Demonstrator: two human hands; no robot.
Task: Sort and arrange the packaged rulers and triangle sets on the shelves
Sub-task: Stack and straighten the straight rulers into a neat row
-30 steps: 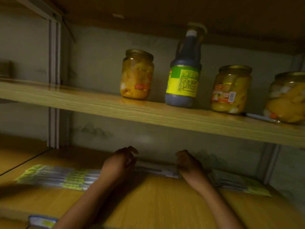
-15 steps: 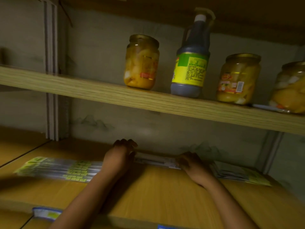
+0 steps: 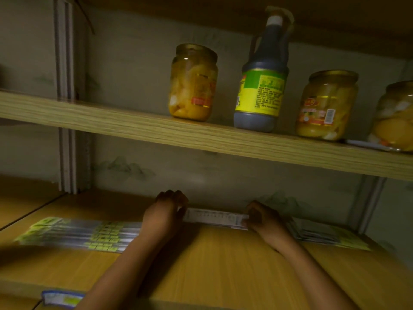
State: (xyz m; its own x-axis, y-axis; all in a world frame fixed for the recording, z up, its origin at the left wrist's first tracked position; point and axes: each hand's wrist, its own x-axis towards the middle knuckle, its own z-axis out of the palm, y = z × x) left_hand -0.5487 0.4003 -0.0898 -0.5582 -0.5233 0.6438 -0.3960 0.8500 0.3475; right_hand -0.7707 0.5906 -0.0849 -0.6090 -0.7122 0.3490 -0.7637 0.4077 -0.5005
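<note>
A packaged ruler set lies flat near the back of the lower wooden shelf. My left hand grips its left end with curled fingers. At its right end my right hand does the same. To the left lies a row of long packaged rulers with yellow-green labels. On the right sits a stack of packaged triangle sets, partly hidden by my right wrist.
The upper shelf carries three jars of yellow fruit and a dark sauce bottle. A metal upright stands at the left. A price tag is fixed to the lower shelf's front edge.
Both hands have closed on the ends of the ruler set at the back of the shelf. The camera has tilted up a little.
</note>
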